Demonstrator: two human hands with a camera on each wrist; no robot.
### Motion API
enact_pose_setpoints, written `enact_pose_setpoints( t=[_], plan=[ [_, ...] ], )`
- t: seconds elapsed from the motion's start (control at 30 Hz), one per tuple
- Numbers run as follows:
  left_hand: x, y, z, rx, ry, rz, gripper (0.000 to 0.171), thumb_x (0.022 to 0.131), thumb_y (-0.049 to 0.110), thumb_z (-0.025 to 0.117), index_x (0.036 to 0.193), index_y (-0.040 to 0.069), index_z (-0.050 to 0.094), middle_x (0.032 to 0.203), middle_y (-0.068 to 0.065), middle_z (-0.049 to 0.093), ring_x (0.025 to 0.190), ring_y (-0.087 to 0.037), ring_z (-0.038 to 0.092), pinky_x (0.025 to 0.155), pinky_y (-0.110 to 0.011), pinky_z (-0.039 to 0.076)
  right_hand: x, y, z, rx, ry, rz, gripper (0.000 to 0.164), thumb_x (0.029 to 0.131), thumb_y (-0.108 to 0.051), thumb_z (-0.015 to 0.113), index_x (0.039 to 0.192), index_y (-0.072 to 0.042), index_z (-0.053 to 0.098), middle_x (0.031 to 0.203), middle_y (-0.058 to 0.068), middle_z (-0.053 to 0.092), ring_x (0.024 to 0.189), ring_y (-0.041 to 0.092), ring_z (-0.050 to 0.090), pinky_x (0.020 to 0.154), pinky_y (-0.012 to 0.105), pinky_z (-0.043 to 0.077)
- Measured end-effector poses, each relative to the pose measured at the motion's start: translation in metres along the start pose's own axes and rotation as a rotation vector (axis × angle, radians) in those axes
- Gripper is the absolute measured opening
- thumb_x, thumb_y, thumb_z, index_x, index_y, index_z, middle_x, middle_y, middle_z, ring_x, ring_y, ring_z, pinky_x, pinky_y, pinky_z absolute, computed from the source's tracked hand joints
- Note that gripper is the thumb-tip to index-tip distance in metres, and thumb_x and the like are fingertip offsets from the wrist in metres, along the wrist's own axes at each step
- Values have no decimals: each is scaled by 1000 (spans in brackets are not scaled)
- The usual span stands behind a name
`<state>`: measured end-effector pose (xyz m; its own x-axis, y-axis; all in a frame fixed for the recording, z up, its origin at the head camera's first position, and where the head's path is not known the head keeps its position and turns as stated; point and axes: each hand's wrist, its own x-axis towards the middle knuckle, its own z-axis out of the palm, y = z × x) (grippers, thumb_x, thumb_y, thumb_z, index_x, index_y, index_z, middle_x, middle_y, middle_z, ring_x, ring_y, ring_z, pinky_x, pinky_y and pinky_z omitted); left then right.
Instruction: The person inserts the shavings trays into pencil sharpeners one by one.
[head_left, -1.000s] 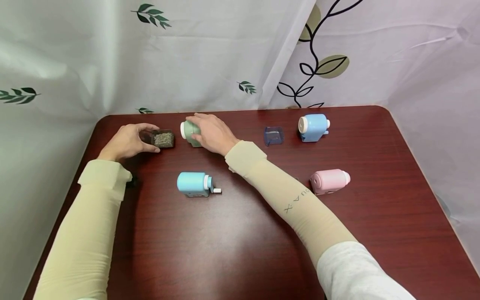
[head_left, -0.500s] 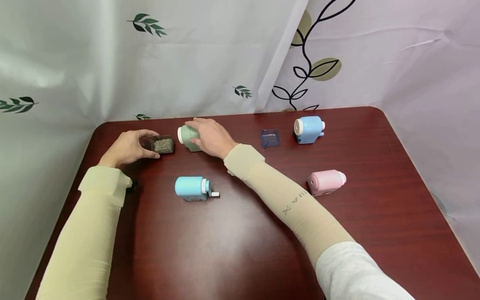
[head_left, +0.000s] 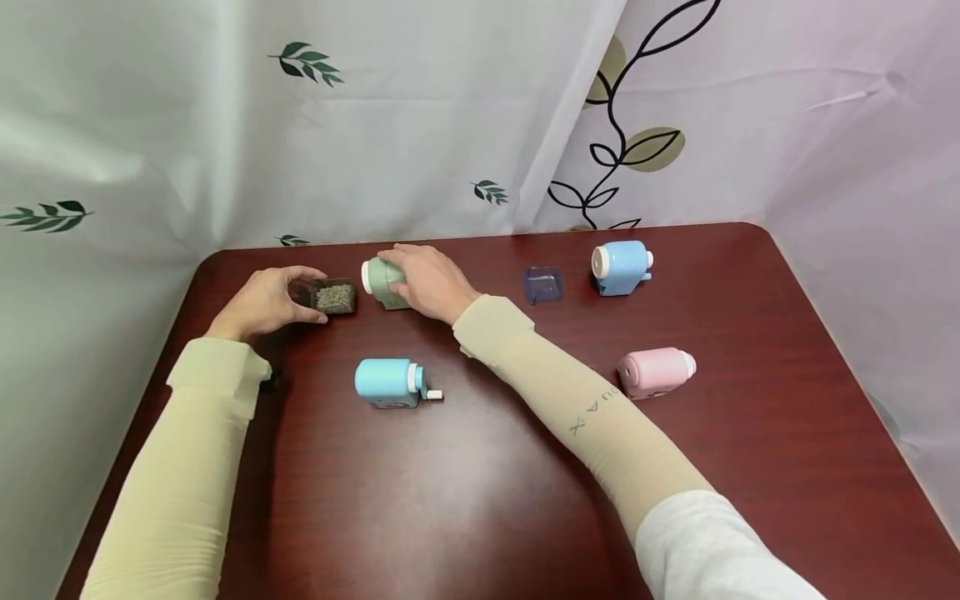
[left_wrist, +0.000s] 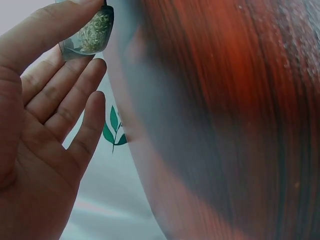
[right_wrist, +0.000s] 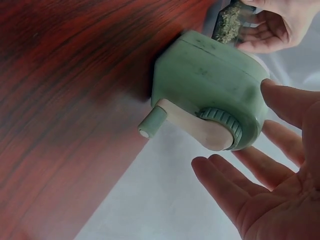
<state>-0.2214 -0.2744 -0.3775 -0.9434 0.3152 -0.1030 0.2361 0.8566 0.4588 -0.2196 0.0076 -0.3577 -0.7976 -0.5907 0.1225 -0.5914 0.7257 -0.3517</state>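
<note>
My left hand (head_left: 262, 302) pinches a clear shavings drawer (left_wrist: 74, 52) between thumb and fingers at the table's far left. Pale pencil shavings (head_left: 335, 297) fill part of it. Just to its right stands a green pencil sharpener (head_left: 382, 282) with a white round front. My right hand (head_left: 437, 283) grips this sharpener from above and the right, thumb on the near side. In the right wrist view, its crank handle (right_wrist: 195, 125) points toward the camera, and the thumb and a finger touch the rear of the body (right_wrist: 210, 80).
A turquoise pencil sharpener (head_left: 386, 382) stands nearer on the brown table (head_left: 420, 500). To the right are a pink sharpener (head_left: 655, 372), a blue sharpener (head_left: 622, 267) and a dark-blue translucent drawer (head_left: 543, 285). A small dark object (head_left: 270, 379) lies beside the left sleeve. White curtains border the table.
The head view shifts slightly. Both hands keep their places, the left on the shavings drawer and the right on the green pencil sharpener.
</note>
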Motion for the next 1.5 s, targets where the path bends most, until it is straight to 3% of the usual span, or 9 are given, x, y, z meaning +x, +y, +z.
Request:
enact_pose_setpoints(
  t=[0.5,0.87,1.1,1.5],
  plan=[
    [2,7,2,-1,2,6,68,65,32,85,123,12,58,106,-16,64,95,-28,57,82,-45,42,-1,2,0,7,-4,-13,45,92,-24,62,135,-15,53,139,3,48,128,12,41,101,24,35],
    [9,16,5,32,-3,30,68,66,30,84,126,11,56,112,-16,62,100,-29,55,83,-48,44,1,5,-1,-1,-13,-16,43,91,-24,62,132,-14,53,131,1,53,120,13,47,95,24,40],
    [13,19,10,15,-3,39,67,65,29,85,124,12,58,109,-14,64,96,-27,57,82,-45,44,0,5,-2,7,-23,-14,36,90,-24,64,124,-16,56,126,2,54,113,13,50,89,26,43],
    [19,23,17,1,2,53,67,63,28,85,122,13,58,105,-12,65,95,-25,59,81,-43,45,0,7,-5,-1,-36,-19,37,89,-27,64,123,-17,55,123,1,54,109,14,53,89,27,44]
  ],
)
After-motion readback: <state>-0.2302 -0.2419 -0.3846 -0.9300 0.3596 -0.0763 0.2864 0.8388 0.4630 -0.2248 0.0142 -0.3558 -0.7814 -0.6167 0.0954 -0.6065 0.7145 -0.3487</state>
